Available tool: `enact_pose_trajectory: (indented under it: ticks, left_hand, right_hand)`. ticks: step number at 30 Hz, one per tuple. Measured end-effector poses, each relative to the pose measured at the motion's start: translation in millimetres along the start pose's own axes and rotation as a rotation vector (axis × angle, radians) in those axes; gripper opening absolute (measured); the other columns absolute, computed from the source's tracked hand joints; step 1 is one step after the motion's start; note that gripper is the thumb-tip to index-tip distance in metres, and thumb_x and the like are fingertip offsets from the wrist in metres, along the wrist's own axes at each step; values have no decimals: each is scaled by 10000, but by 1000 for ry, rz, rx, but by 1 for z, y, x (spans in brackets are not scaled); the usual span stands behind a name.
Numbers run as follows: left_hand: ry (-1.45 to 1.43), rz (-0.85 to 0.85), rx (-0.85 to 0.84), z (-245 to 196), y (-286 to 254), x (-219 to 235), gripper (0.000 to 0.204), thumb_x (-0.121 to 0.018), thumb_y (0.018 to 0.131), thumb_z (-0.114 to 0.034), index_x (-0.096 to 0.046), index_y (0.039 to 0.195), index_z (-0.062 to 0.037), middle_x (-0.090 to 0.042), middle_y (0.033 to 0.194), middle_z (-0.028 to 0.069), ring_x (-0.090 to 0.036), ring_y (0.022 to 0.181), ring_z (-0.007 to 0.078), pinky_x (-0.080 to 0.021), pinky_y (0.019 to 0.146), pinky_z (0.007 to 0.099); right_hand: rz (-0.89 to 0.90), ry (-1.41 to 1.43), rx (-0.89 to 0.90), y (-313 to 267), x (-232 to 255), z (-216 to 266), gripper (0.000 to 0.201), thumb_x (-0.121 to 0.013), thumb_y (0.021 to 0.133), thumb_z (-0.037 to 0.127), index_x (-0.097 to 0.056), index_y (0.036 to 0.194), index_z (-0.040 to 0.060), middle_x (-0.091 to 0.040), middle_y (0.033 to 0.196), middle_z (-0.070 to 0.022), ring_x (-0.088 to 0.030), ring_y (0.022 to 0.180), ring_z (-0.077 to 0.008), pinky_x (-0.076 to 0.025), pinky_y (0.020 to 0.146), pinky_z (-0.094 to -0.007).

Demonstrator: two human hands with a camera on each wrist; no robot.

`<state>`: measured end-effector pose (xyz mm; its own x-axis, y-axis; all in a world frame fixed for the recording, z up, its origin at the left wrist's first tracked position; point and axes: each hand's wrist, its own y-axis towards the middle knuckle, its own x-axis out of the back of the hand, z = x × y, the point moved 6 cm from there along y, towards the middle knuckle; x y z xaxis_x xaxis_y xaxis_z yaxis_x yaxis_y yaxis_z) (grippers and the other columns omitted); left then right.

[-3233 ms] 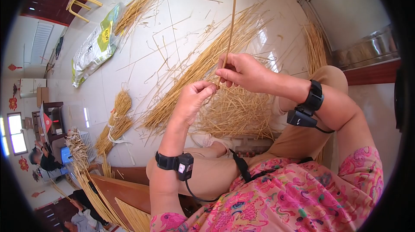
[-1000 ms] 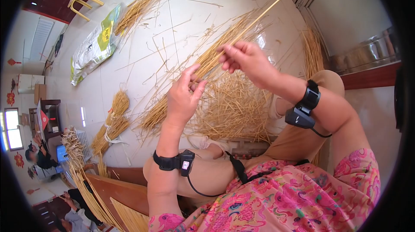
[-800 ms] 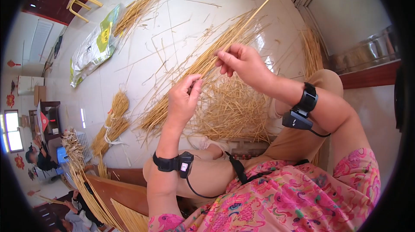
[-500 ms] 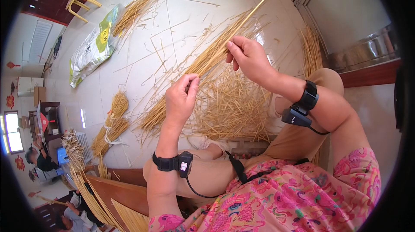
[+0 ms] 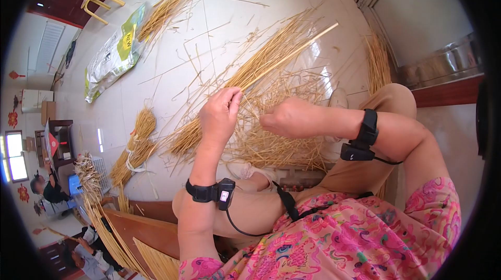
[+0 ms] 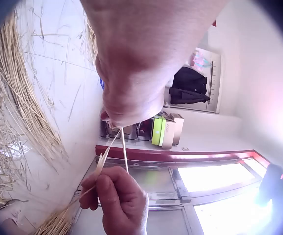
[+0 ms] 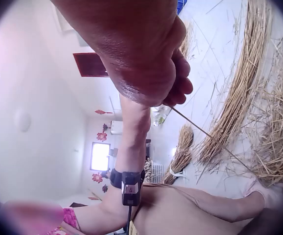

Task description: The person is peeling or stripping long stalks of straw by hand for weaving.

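Note:
A long straw stalk (image 5: 297,49) slants up and away over the floor. My left hand (image 5: 219,115) pinches its near end between thumb and fingers. My right hand (image 5: 293,118) is just to the right and lower, its back toward the head camera, hiding its fingertips there. In the left wrist view, the right hand (image 6: 122,200) pinches a pale, frayed straw husk (image 6: 102,161) that runs up to the left hand (image 6: 131,103), beside the bare stalk (image 6: 125,154). From the right hand (image 7: 178,85) in the right wrist view, a thin straw strip (image 7: 205,133) trails down.
Below the hands lie a long straw bundle (image 5: 276,50) and a heap of loose straw (image 5: 292,147). A tied sheaf (image 5: 136,147), a white-and-green sack (image 5: 117,55) and wooden boards (image 5: 141,230) are on the left. Two other people sit at the far left.
My right hand first held the stalk upright, then reached up along it. Now it has come down toward my knees with the husk, while my left hand keeps the stalk, tilted lower.

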<state>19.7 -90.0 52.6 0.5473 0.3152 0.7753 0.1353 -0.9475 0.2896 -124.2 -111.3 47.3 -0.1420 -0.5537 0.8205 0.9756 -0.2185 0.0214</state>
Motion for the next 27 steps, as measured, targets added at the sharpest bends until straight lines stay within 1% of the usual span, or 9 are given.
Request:
enact_pose_trajectory:
  ticks: [3,6,9,12,15,16,19,22,27]
  left_hand:
    - [2,-7,27,9,2,1,119,-583,856,-130,-652,937,-77,-659,836,90,-625,728,268,-498,634,342]
    - [204,9,16,30,1,11,147,-567,865,-115,-653,976,-71,-661,827,103,-628,731,274,-499,647,350]
    - [78,-20,200,52,1,20,173,-560,872,-104,-647,1013,-54,-667,812,110,-641,720,246,-502,651,330]
    - [-143,77,283,46,1,17,185,-549,879,-93,-640,1029,-33,-667,784,105,-646,705,189,-498,642,293]
    - [-308,151,238,26,-1,5,190,-558,872,-85,-636,1031,-18,-661,765,90,-629,688,143,-487,629,261]
    - [-349,164,219,20,-1,3,187,-566,866,-85,-639,1023,-15,-658,762,90,-625,683,141,-485,626,259]
    - [-436,174,167,9,-2,-2,174,-593,848,-85,-647,996,-10,-654,758,90,-614,669,135,-481,616,253]
    - [-434,117,128,6,-2,-2,151,-619,831,-82,-660,956,-7,-654,764,90,-610,662,134,-480,612,251]
    - [-460,51,136,-1,1,4,126,-653,800,-70,-673,905,-1,-659,776,94,-618,664,132,-490,619,246]
  right_hand:
    - [-52,53,-58,-1,2,-4,182,-534,850,206,-552,778,40,-583,623,-158,-598,596,-351,-484,540,-445]
    - [-103,42,-95,-2,11,-9,190,-533,850,209,-552,762,42,-579,616,-154,-600,607,-361,-488,558,-452]
    - [10,-49,-85,-4,14,-9,142,-578,813,163,-569,808,22,-595,675,-157,-607,630,-336,-486,551,-426]
    - [300,74,-90,-13,-4,-9,272,-602,829,240,-636,1010,40,-655,800,-167,-640,766,-332,-509,687,-418]
    - [108,192,-335,-7,-1,-30,377,-636,811,263,-619,1118,45,-660,930,-178,-639,852,-318,-506,744,-402]
    - [-49,338,-441,-2,5,-40,365,-632,836,280,-606,1074,4,-661,880,-148,-648,775,-263,-517,690,-354]
    - [-458,1045,-618,-5,31,-57,274,-563,913,233,-562,1070,8,-629,829,-89,-623,713,-158,-496,614,-272]
    - [-643,1272,-542,-6,39,-65,186,-508,950,199,-546,991,22,-599,800,-48,-589,682,-92,-482,596,-209]
    - [-553,1217,-422,-1,36,-48,161,-486,960,177,-533,924,28,-620,817,-63,-610,699,-113,-502,615,-230]
